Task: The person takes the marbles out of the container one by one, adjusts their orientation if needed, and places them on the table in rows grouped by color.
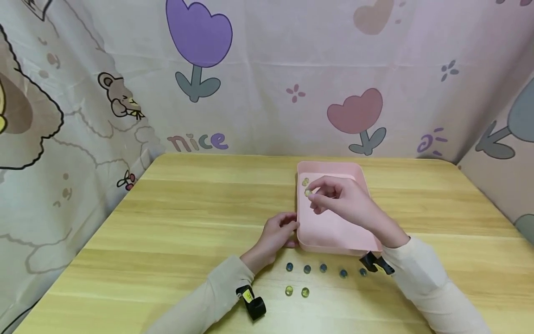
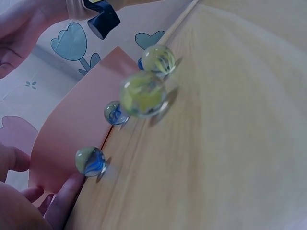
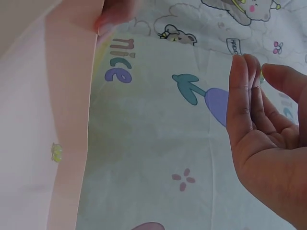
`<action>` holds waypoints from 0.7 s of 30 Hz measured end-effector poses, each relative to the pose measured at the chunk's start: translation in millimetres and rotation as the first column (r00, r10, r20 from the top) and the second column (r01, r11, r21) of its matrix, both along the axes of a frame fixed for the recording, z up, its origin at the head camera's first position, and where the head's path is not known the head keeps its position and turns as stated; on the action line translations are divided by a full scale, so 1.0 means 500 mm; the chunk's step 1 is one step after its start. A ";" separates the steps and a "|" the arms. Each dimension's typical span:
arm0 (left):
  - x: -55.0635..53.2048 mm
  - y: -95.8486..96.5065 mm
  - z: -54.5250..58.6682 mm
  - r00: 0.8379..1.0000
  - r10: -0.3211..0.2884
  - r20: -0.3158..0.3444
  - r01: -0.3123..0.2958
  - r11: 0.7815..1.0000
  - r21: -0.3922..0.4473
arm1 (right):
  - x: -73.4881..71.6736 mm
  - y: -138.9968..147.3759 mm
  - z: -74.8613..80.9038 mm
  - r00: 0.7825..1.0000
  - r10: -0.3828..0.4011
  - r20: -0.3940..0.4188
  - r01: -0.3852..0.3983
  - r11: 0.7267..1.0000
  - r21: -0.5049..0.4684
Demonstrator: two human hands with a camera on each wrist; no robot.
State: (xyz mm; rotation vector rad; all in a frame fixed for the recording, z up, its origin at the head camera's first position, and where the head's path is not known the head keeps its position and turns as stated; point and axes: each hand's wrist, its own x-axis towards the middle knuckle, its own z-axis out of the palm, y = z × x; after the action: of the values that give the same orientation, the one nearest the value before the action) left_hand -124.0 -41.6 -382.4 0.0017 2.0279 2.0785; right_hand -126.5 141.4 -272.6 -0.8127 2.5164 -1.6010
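Note:
My right hand [image 1: 340, 199] pinches a yellow marble [image 1: 308, 193] between thumb and fingertips, above the left part of a pink tray [image 1: 333, 232]. In the right wrist view, the fingers mostly hide that marble. My left hand [image 1: 275, 234] holds the tray's left wall near its front corner, thumb at the rim. Yellow glass [image 1: 306, 182] lies inside the tray near the left wall; whether it is one marble or two I cannot tell. In front of the tray lie a row of several blue marbles [image 1: 323, 268] and two yellow marbles [image 1: 289, 291].
The tray stands on a wood-grain table [image 1: 187, 199]. A printed curtain [image 1: 267, 93] hangs behind the table and along its sides. Black wrist straps [image 1: 252, 304] sit on both sleeves. The right forearm passes over the tray's front right corner, close to the blue row.

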 end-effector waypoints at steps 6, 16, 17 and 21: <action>-0.001 0.002 -0.005 1.000 -0.007 0.009 0.007 1.000 -0.002 | 0.016 0.010 -0.012 0.999 -0.005 0.032 0.004 1.000 0.027; 0.003 -0.001 -0.002 1.000 -0.004 0.014 0.004 1.000 -0.015 | 0.055 0.026 -0.033 0.998 0.013 -0.065 -0.006 0.995 0.095; 0.003 -0.002 -0.002 1.000 -0.003 0.014 0.003 1.000 -0.014 | 0.058 0.027 -0.036 0.997 0.010 -0.074 -0.003 0.996 0.093; 0.003 -0.001 -0.001 1.000 0.000 0.011 0.000 1.000 -0.005 | 0.069 0.029 -0.050 0.997 -0.004 -0.080 0.010 0.998 0.068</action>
State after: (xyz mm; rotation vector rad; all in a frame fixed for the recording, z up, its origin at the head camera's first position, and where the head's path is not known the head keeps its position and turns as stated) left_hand -122.6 -42.0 -382.7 -0.0107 2.0268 2.0683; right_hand -91.8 155.9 -297.8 -0.8782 2.6147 -1.5047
